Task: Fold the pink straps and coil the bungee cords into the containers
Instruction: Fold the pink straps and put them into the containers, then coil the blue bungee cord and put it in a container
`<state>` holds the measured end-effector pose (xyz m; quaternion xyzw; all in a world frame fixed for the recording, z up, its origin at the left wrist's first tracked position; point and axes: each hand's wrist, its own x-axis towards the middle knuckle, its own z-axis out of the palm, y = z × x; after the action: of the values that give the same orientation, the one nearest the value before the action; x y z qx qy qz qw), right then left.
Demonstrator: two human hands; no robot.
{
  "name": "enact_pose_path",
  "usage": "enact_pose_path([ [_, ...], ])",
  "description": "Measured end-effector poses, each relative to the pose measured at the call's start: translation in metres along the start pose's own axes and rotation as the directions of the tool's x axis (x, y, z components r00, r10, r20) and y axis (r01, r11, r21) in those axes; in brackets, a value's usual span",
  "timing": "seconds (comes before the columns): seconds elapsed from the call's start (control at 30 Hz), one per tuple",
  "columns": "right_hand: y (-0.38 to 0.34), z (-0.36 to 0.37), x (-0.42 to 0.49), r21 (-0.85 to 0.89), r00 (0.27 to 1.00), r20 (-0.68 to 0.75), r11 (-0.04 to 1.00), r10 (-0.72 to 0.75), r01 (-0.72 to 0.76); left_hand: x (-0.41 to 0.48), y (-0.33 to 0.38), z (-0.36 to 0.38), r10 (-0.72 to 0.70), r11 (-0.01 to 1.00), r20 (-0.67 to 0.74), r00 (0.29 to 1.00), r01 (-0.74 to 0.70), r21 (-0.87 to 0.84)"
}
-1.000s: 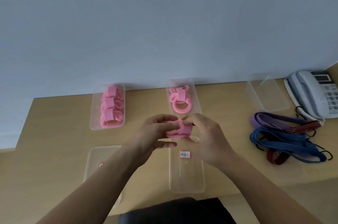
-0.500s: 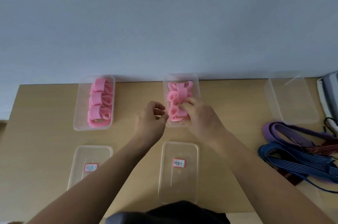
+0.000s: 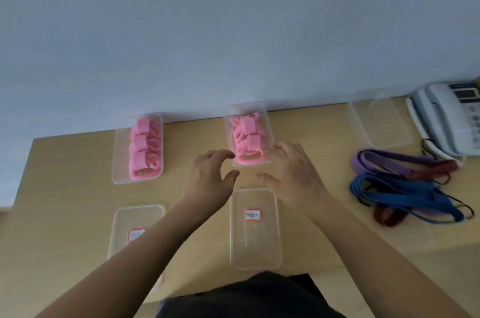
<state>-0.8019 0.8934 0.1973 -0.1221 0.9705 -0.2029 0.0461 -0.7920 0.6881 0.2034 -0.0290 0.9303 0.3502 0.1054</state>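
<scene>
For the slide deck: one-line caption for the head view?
Both hands, left and right, hover open before the pink-strap container; bungee cords lie uncoiled.

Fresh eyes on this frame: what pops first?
The bright pink straps packed in a clear tub at the back centre, with a second pink-filled tub to its left. Both bare hands, left and right, hang open and empty just in front of the centre tub. At the right, a loose tangle of blue, purple and red bungee cords lies on the desk.
</scene>
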Motion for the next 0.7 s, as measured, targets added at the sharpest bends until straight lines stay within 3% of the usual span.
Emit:
enact_pose_path([
  [0.2,0.012,0.003,-0.115,-0.065,0.959,-0.003,0.957,0.282,-0.282,-0.042,0.015,0.015,0.241,0.968,0.064,0.968,-0.245,0.056],
  [0.4,0.048,-0.021,-0.198,-0.144,0.887,-0.021,0.877,0.461,-0.459,-0.071,0.054,0.048,0.414,0.907,0.121,0.902,-0.42,0.022],
  [0.6,0.123,-0.059,-0.196,-0.134,0.911,-0.099,0.902,0.399,-0.41,-0.085,0.1,0.086,0.522,0.835,0.142,0.841,-0.538,0.114],
  [0.7,0.173,-0.078,-0.176,-0.247,0.929,0.023,0.903,0.369,-0.352,-0.085,0.124,0.108,0.492,0.846,0.115,0.863,-0.505,0.168],
])
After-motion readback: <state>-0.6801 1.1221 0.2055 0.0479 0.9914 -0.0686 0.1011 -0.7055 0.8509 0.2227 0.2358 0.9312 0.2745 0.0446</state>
